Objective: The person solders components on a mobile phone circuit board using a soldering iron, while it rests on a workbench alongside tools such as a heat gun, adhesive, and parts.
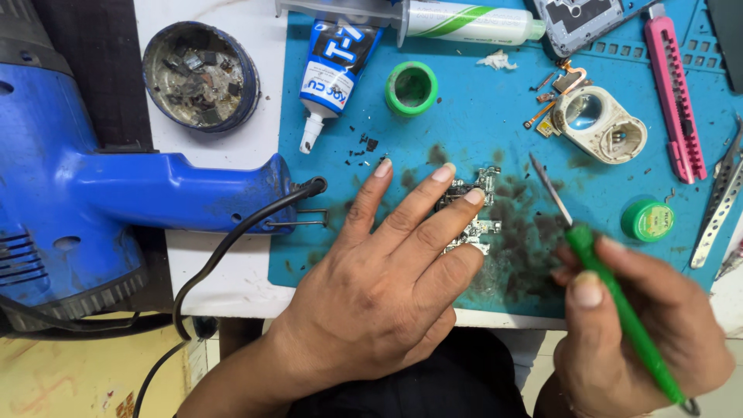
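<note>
Green screwdriver (619, 302), stained blue mat (464, 131)

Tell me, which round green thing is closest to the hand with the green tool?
The small green pot, on the mat just above the right hand. The other one, a green tape ring, lies far off near the glue tube.

circuit board (474, 209) on mat (464, 131), heat gun (116, 186) left, loupe (600, 124) behind-right

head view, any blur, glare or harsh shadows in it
Head view: light is even and soft, with only faint shadow under the left hand on the blue mat; slight glare on the white syringe tube; the circuit board is sharp; the right hand with the green screwdriver looks a little soft; edges bend slightly.
</note>
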